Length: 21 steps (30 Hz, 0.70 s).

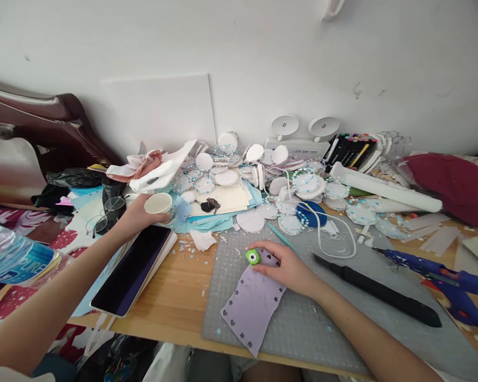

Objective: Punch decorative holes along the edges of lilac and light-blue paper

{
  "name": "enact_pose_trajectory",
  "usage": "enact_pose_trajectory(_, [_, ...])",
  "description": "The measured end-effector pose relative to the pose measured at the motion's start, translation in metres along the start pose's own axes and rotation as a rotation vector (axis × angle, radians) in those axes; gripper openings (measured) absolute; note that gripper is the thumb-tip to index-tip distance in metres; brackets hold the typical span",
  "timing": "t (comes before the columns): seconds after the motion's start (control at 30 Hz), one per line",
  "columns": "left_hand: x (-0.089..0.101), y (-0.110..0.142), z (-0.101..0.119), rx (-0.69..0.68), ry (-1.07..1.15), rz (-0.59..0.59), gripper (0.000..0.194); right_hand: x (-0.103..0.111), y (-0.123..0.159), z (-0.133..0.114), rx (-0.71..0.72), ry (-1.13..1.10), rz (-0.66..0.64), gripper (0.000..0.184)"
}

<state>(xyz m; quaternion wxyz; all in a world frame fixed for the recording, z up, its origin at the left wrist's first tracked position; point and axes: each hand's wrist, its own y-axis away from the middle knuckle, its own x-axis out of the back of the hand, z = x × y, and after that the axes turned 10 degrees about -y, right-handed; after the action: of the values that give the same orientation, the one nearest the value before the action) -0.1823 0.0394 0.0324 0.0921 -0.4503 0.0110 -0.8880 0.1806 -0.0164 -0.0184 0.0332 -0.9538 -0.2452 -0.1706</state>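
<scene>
The left arm extends forward from the lower left, and the left hand (137,215) grips a paper cup (158,203), thumb across its near side. The cup sits just beyond the far end of a dark-screened tablet (129,276); whether it touches the table (179,302) cannot be determined. A strip of bare wood separates the tablet from the left edge of the grey cutting mat (215,307). On the mat, a purple sheet (255,307) with holes along its borders points one corner at the mat's front edge. At the sheet's upper end, the right hand (290,268) pinches a green punch (253,257) between thumb and forefinger, palm sideways. A bare band of mat separates the right forearm from a black knife (382,291). A blue glue gun (430,269) lies at the far right.
</scene>
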Motion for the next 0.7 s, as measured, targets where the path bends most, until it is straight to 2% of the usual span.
enact_pose_trajectory(0.07, [0.009,0.005,0.007,0.022,-0.078,-0.046,0.068,0.000,0.000,0.000,0.009,-0.006,0.007,0.030])
enact_pose_trajectory(0.13, [0.020,0.017,0.023,0.015,-0.202,-0.039,0.072,0.001,0.001,-0.001,0.018,-0.015,0.019,0.030])
enact_pose_trajectory(0.2, [0.027,0.040,0.047,-0.143,-0.496,0.110,0.063,0.001,0.003,-0.003,0.020,-0.017,0.031,0.031])
enact_pose_trajectory(0.23, [0.028,0.054,0.061,-0.220,-0.543,0.179,0.055,0.000,0.004,-0.005,0.018,-0.019,0.031,0.031])
enact_pose_trajectory(0.3, [0.017,0.084,0.089,-0.334,-0.440,0.248,0.035,0.000,0.007,-0.008,0.018,-0.032,0.022,0.032])
enact_pose_trajectory(0.33, [0.006,0.097,0.102,-0.368,-0.333,0.223,0.029,-0.001,0.008,-0.009,0.024,-0.045,0.013,0.033])
enact_pose_trajectory(0.43, [-0.042,0.115,0.128,-0.404,0.036,-0.066,0.033,0.000,0.012,-0.013,0.079,-0.092,-0.003,0.034])
enact_pose_trajectory(0.47, [-0.060,0.114,0.133,-0.383,0.129,-0.210,0.038,0.000,0.012,-0.013,0.103,-0.105,-0.004,0.034])
enact_pose_trajectory(0.57, [-0.102,0.092,0.137,-0.338,0.356,-0.651,0.027,0.004,0.010,-0.012,0.133,-0.114,0.034,0.029])
enact_pose_trajectory(0.63, [-0.116,0.075,0.135,-0.304,0.536,-0.782,0.029,0.006,0.009,-0.011,0.095,-0.110,0.087,0.032])
enact_pose_trajectory(0.7, [-0.122,0.065,0.132,-0.232,0.662,-0.846,0.029,0.009,0.009,-0.009,0.034,-0.130,0.120,0.040])
